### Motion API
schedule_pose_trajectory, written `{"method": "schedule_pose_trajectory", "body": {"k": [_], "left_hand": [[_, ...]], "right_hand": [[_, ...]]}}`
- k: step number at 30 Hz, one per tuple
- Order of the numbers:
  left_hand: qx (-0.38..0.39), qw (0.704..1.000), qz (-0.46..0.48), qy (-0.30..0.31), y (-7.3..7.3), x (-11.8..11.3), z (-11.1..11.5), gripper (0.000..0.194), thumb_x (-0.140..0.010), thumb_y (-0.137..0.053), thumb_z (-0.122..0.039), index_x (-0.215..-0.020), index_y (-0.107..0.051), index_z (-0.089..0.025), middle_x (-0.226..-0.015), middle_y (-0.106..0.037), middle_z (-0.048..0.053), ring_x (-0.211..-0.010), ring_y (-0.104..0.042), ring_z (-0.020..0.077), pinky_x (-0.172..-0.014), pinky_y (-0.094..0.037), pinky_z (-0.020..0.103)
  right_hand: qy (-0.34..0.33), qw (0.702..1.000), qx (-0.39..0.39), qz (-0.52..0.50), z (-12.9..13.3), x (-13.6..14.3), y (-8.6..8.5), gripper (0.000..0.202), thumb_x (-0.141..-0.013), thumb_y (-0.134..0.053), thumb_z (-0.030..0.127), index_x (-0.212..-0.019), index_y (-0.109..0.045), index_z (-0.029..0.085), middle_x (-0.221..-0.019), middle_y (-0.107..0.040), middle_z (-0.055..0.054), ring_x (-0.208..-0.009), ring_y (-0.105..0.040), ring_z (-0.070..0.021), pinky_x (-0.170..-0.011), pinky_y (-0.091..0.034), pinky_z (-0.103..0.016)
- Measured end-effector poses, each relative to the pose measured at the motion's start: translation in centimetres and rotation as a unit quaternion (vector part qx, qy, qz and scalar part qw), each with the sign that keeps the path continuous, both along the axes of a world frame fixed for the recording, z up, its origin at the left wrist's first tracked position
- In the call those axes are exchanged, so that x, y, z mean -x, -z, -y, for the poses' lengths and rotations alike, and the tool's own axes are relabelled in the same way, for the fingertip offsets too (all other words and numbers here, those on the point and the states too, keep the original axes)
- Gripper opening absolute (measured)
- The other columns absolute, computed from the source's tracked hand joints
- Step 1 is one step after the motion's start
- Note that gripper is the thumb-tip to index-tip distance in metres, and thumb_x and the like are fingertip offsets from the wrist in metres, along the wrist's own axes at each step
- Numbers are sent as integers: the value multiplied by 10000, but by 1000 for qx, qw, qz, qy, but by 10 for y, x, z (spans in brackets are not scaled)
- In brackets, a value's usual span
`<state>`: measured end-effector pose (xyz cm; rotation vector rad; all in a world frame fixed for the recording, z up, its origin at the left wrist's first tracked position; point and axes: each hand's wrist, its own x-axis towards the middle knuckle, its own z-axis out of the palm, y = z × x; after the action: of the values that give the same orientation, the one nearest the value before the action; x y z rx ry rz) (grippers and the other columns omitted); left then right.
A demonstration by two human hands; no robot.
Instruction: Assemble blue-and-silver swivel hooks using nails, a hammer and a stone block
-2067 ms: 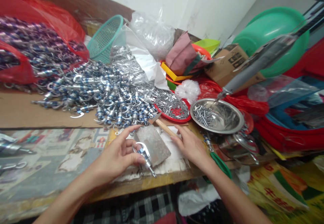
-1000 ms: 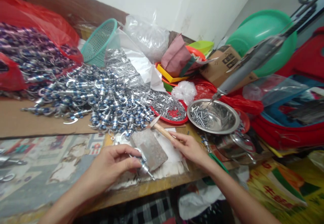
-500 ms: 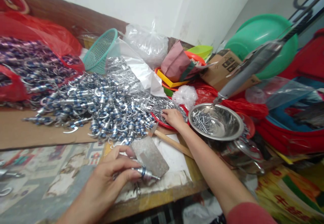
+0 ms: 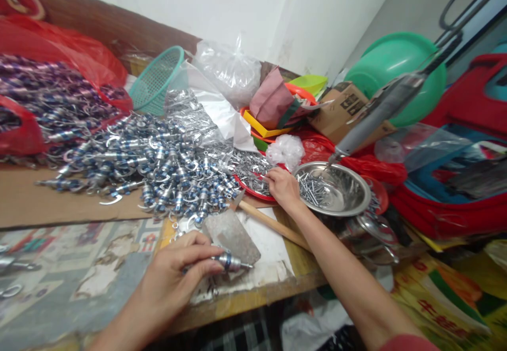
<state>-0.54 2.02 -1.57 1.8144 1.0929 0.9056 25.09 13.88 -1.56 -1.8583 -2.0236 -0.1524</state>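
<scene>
My left hand [image 4: 180, 277] is closed around a silver cylindrical metal fitting [image 4: 232, 261] with a blue band, its thin pin pointing right. The fitting is above a flat grey stone block [image 4: 233, 234] at the table's front. My right hand [image 4: 283, 186] is over a red tray [image 4: 247, 184] of small flat metal pieces [image 4: 253, 166]. Its thumb and fingers are pinched, with a small shiny metal piece [image 4: 264, 176] showing at the tips. A hammer [image 4: 273, 224] with a wooden handle lies between the block and my right forearm.
A heap of silver-and-blue fittings [image 4: 166, 166] covers the left middle, beside a red bag [image 4: 71, 49] of purple ones. At right stands a steel bowl [image 4: 350, 197] holding pins, below a grey tool [image 4: 376, 110]. A green basket [image 4: 156, 79] stands behind.
My right hand has moved slightly right and up from the metal pieces, now with a small piece at its fingertips. My left hand keeps the fitting near the stone block.
</scene>
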Motion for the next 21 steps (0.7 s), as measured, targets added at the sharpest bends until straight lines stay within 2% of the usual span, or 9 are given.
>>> {"method": "schedule_pose_trajectory", "body": {"k": [4,6,8,10,13,17,21], "left_hand": [[-1,1000,2,-22,-1,-1,3,159,-732,-611,-231,-809,-750,-233,-723,-696,32,-690,-645,181,-640,-497,244],[0,999,15,-47,1,-2,5,204,-711,-638,-232,-891,-727,-202,-677,-681,20,-640,-635,170,-610,-496,243],[-4,997,34,-63,3,-3,5,271,-703,-644,-218,-967,-695,-181,-634,-657,-1,-584,-617,153,-576,-493,236],[-20,996,49,-65,5,-3,5,291,-698,-643,-199,-985,-683,-170,-620,-647,-10,-562,-607,143,-560,-489,229],[-57,995,45,-71,5,-4,5,286,-683,-656,-189,-965,-695,-164,-619,-659,-2,-567,-607,145,-563,-485,229],[-70,995,42,-52,-1,-4,7,192,-690,-638,-182,-852,-741,-193,-650,-696,29,-603,-631,162,-584,-493,236],[-6,998,61,-34,-8,-2,9,152,-710,-615,-203,-690,-759,-247,-688,-717,25,-661,-648,174,-608,-495,235]], "right_hand": [[-56,997,22,-52,26,22,-16,168,-867,-487,215,-836,-647,173,-836,-668,-36,-769,-604,-140,-684,-432,-232],[-132,986,57,-83,54,40,-25,134,-853,-516,213,-795,-635,188,-762,-661,15,-691,-597,-99,-634,-431,-188],[-246,956,103,-123,85,57,-33,106,-821,-552,165,-741,-622,169,-719,-641,14,-670,-581,-99,-627,-423,-193],[-300,942,105,-107,111,68,-37,88,-814,-550,146,-752,-612,156,-709,-621,1,-655,-562,-115,-608,-413,-216],[-327,940,72,-65,129,75,-38,95,-828,-515,152,-786,-600,150,-715,-604,-19,-647,-548,-140,-591,-409,-247],[-336,939,51,-41,129,74,-37,138,-849,-477,158,-771,-590,150,-697,-593,-30,-640,-545,-158,-591,-419,-274],[-347,931,47,-105,134,72,-34,116,-868,-479,188,-840,-583,147,-773,-620,-49,-727,-575,-164,-656,-461,-280]]}}
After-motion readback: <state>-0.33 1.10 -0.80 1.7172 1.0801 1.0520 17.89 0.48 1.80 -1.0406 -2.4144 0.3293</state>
